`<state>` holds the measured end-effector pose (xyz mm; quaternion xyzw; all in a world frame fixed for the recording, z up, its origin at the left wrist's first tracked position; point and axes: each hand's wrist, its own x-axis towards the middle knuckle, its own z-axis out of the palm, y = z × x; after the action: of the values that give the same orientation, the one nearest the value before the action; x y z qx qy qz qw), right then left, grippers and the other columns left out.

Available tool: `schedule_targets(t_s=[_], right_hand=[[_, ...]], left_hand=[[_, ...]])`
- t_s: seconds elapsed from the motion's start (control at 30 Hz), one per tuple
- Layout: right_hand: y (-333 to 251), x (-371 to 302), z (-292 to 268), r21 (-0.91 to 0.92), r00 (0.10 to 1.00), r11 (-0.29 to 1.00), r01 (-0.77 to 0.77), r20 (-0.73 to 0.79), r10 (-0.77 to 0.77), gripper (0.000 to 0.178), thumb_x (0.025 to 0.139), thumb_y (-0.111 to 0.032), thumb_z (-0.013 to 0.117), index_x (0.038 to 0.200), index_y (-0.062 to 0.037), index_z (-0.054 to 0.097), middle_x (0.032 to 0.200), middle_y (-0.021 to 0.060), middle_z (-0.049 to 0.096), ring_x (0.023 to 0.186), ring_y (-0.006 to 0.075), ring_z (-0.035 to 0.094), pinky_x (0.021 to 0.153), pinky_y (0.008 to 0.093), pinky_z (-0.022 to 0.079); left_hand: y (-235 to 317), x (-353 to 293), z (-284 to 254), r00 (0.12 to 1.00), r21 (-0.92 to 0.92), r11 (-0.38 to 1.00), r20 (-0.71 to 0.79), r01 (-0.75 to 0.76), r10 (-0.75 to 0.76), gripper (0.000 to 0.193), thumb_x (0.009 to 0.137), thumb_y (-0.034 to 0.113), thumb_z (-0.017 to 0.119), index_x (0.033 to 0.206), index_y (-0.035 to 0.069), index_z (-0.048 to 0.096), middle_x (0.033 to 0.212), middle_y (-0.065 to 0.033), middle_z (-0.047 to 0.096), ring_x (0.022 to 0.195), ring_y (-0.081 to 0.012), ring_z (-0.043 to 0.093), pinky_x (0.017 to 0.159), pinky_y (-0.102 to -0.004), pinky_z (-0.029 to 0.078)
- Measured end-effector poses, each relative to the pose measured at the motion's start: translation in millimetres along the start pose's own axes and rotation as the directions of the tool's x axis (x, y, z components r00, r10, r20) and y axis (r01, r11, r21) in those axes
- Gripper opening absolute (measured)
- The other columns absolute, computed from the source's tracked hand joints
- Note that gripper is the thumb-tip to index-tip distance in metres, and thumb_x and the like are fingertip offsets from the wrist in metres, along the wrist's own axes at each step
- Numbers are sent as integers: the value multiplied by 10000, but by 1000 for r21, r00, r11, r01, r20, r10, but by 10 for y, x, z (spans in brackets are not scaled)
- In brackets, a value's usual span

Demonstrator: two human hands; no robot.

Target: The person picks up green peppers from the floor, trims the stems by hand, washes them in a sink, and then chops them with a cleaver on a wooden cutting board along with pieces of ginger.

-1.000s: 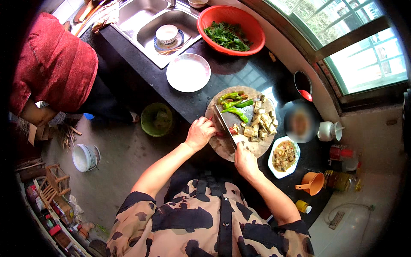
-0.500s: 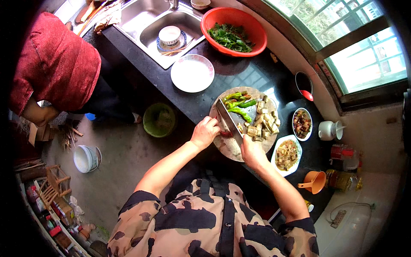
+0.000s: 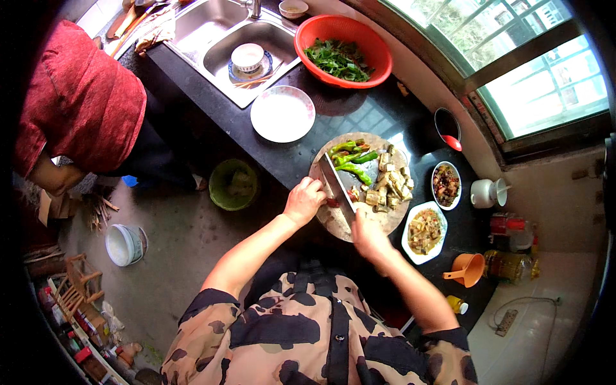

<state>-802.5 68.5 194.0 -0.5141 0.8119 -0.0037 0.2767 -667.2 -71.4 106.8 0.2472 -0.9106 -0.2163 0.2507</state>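
Note:
My right hand (image 3: pixel 370 236) grips the handle of a kitchen knife (image 3: pixel 335 187), its broad blade lying across the round cutting board (image 3: pixel 332 226). Against the left side of the blade, my left hand (image 3: pixel 305 201) has its fingers curled over a red pepper (image 3: pixel 332 202), mostly hidden by fingers and blade. Small cut red bits (image 3: pixel 353 194) lie just right of the blade. Farther back on the board rest several green peppers (image 3: pixel 354 172). Chunks of pale, greenish-skinned vegetable (image 3: pixel 393 186), perhaps eggplant, are heaped at its right side.
Right of the board stand a dish of chopped food (image 3: pixel 425 232), an oval bowl of dark food (image 3: pixel 446 186) and an orange dipper (image 3: pixel 466 269). A white plate (image 3: pixel 283 114), a red basin of greens (image 3: pixel 378 54) and a sink (image 3: pixel 215 67) lie beyond. A person in red (image 3: pixel 83 96) stands left.
The view has shifted slightly, moving the scene a little left. Both hands stay at the board, the knife beside the left fingers. More red bits show right of the blade.

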Motion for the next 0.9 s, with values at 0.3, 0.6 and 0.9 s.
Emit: schedule_targets(t_s=[0.3,0.6,0.9], right_hand=[[-51,42,-265,107,985,982,153,-96,-143,195,857,-135,449,982,9,410,687,289,563,674,468,566,611,542,443],[-190,121,-254,119,999,993,23,-27,-20,168,839,-111,474,926,19,412,765,297,553,724,468,556,637,522,443],[-148,175,98,96,975,995,35,-220,-13,200,846,-143,486,930,29,429,787,294,568,762,468,556,685,524,436]], left_hand=[[-2,21,15,1000,-16,1000,14,15,-15,89,640,187,679,664,113,636,780,-30,528,841,-231,530,700,-335,494],[2,29,18,998,-16,999,20,52,-52,80,655,165,639,633,100,597,783,-35,522,839,-230,527,682,-337,499],[-20,57,-51,998,-114,993,50,38,-32,149,636,148,687,695,77,571,773,-53,527,840,-248,534,711,-353,493]])
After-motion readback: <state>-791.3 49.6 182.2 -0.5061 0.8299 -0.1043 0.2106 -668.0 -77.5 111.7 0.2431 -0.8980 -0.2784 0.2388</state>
